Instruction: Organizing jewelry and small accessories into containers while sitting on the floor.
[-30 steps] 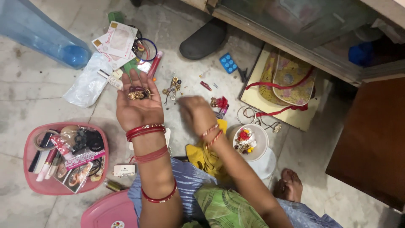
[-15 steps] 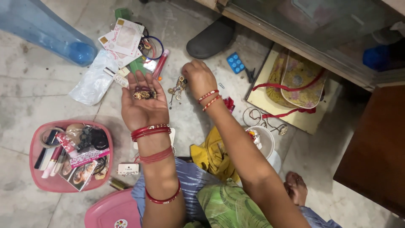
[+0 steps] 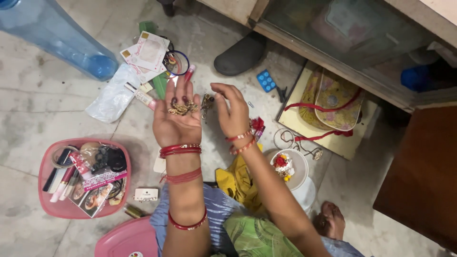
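Overhead, from the head view: left hand [image 3: 177, 124] lies palm up, fingers spread flat, cradling a tangle of gold jewellery [image 3: 182, 108] at the finger bases. Right hand [image 3: 232, 114] hovers just beside, fingers loosely curled, pinching nothing visible. Best kept: palm level, picking one piece at a time. Marble floor [image 3: 28, 119] littered; pink basket [image 3: 47, 200] left, glass-fronted cabinet [image 3: 342, 43] ahead.

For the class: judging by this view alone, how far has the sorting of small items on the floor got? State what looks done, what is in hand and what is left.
Done: the pink tray already holds cosmetics tubes and packets. In hand: the left hand lies palm up with gold jewellery pieces on it, and the right hand hovers beside it, fingers pinched. Left: packets, bangles and a blue pill strip lie loose on the floor.
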